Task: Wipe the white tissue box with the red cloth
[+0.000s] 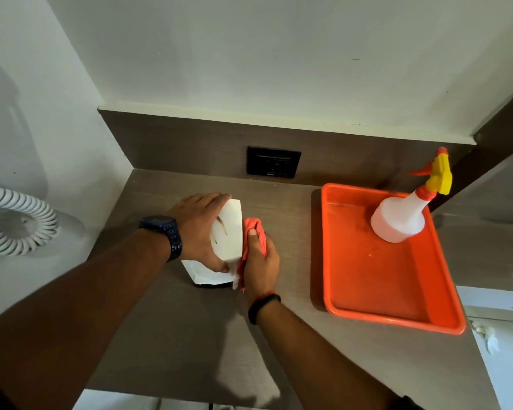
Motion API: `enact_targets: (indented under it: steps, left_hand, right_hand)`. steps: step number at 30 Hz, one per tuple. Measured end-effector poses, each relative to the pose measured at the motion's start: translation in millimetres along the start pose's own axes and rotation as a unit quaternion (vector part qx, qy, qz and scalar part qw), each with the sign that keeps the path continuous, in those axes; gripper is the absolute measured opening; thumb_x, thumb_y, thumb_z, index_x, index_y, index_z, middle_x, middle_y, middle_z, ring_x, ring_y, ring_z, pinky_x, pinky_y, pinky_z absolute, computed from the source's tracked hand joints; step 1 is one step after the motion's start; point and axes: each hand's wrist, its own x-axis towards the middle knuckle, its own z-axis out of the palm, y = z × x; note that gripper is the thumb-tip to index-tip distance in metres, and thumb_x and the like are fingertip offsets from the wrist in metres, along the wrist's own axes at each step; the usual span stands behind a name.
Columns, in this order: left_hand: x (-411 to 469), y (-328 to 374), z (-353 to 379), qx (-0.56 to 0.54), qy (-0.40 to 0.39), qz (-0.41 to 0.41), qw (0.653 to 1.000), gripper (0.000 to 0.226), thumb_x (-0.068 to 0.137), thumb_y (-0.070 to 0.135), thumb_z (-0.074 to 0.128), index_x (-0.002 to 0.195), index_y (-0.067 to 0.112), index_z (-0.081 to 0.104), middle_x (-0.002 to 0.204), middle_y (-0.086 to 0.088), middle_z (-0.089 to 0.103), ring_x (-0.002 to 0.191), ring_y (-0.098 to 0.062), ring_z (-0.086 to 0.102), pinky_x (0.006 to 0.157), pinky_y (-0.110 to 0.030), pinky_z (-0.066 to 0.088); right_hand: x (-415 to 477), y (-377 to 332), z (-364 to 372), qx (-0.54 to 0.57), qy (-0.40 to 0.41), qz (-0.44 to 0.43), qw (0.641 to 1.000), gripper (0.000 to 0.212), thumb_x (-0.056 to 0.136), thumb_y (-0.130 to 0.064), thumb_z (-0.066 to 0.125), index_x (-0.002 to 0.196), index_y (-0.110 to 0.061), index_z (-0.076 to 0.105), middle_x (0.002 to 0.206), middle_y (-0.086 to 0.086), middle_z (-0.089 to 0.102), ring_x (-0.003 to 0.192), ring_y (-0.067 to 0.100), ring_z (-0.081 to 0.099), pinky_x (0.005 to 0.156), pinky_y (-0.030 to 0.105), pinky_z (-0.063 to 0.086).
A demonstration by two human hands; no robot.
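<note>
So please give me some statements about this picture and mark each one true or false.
1. The left hand holds the tissue box. True.
2. The red cloth lies in the tray. False: the right hand presses it against the box's side.
3. The spray bottle stands in the tray. True.
4. The box lies flat on the counter. False: it is tilted, raised by the left hand.
5. A watch is on the right wrist. False: it is on the left; the right wrist has a thin black band.
</note>
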Motion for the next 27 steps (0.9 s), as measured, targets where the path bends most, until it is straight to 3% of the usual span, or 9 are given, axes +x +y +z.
enact_targets:
  steps: [5,9,11,13,16,19,23,25,27]
  left_hand:
    - [0.1,-0.8,0.7,-0.022,0.006,-0.003,1.000,0.135,0.025,0.083,0.067,0.139,0.028,0.021,0.140,0.004,0.042,0.122,-0.021,0.042,0.103,-0.039,0.036]
    - [0.8,-1.3,1.8,-0.007,0.005,-0.004,1.000,0.137,0.024,0.082,0.065,0.139,0.027,0.018,0.143,0.000,0.039,0.125,-0.024,0.039,0.104,-0.040,0.034]
    - [1.1,-2.1,2.7,-0.003,0.002,-0.007,1.000,0.140,0.024,0.084,0.065,0.141,0.027,0.014,0.146,-0.001,0.036,0.129,-0.024,0.036,0.106,-0.041,0.031]
    - [1.1,-2.6,2.9,-0.005,0.003,-0.009,1.000,0.141,0.024,0.086,0.065,0.141,0.028,0.013,0.146,0.001,0.037,0.129,-0.023,0.037,0.106,-0.041,0.033]
    - [1.0,-1.6,2.0,-0.022,0.011,-0.004,1.000,0.136,0.026,0.088,0.066,0.139,0.029,0.020,0.142,0.005,0.042,0.125,-0.020,0.042,0.104,-0.040,0.036]
    - [1.5,0.1,-1.2,-0.037,0.025,0.005,0.999,0.122,0.026,0.083,0.070,0.130,0.034,0.032,0.127,0.010,0.051,0.111,-0.017,0.050,0.095,-0.036,0.041]
    - [0.3,-0.5,-0.5,-0.013,0.003,-0.004,1.000,0.136,0.025,0.083,0.065,0.140,0.026,0.019,0.144,-0.001,0.039,0.127,-0.024,0.038,0.104,-0.039,0.032]
    - [-0.3,0.4,-0.1,-0.008,-0.005,-0.011,1.000,0.140,0.024,0.085,0.063,0.142,0.026,0.014,0.149,-0.003,0.034,0.132,-0.025,0.033,0.107,-0.040,0.030]
    - [0.1,1.1,-2.2,-0.010,-0.008,-0.012,1.000,0.142,0.023,0.086,0.063,0.142,0.026,0.014,0.149,-0.002,0.034,0.132,-0.025,0.034,0.107,-0.041,0.032]
  right_hand:
    - [24.8,-37.2,11.7,-0.042,-0.035,-0.098,0.994,0.015,0.088,-0.048,0.059,0.096,-0.041,0.070,0.104,-0.004,0.075,0.105,0.017,0.069,0.098,0.046,0.055]
    - [34.9,-29.2,11.1,-0.047,-0.029,-0.021,0.998,0.035,0.096,-0.044,0.056,0.120,-0.021,0.067,0.117,0.004,0.071,0.115,0.027,0.065,0.103,0.048,0.051]
    - [18.7,-15.6,5.5,-0.032,-0.010,0.001,0.999,0.027,0.094,-0.047,0.055,0.111,-0.029,0.067,0.108,-0.002,0.071,0.112,0.026,0.065,0.097,0.044,0.053]
    - [-0.5,-8.2,1.8,-0.013,0.010,0.004,1.000,0.033,0.087,-0.055,0.056,0.105,-0.032,0.069,0.109,-0.001,0.073,0.110,0.025,0.068,0.098,0.048,0.054]
    - [-6.3,-17.6,5.6,0.000,0.011,-0.047,0.999,0.041,0.080,-0.059,0.058,0.108,-0.032,0.071,0.114,0.000,0.074,0.109,0.021,0.068,0.099,0.050,0.054]
    - [12.8,-38.8,11.6,-0.043,-0.021,-0.115,0.992,0.020,0.091,-0.041,0.061,0.107,-0.031,0.070,0.114,0.003,0.073,0.111,0.021,0.067,0.101,0.046,0.053]
    - [29.1,-34.6,9.8,-0.033,-0.018,-0.017,0.999,0.033,0.097,-0.037,0.056,0.124,-0.020,0.066,0.124,0.010,0.069,0.119,0.029,0.063,0.108,0.050,0.048]
    - [18.1,-17.9,4.2,-0.021,-0.005,0.040,0.999,0.036,0.096,-0.045,0.054,0.124,-0.025,0.064,0.121,0.005,0.069,0.112,0.026,0.066,0.101,0.049,0.053]
    - [4.5,-5.6,0.1,0.000,0.012,0.042,0.999,0.026,0.095,-0.047,0.054,0.112,-0.032,0.066,0.111,0.000,0.072,0.095,0.013,0.072,0.078,0.034,0.061]
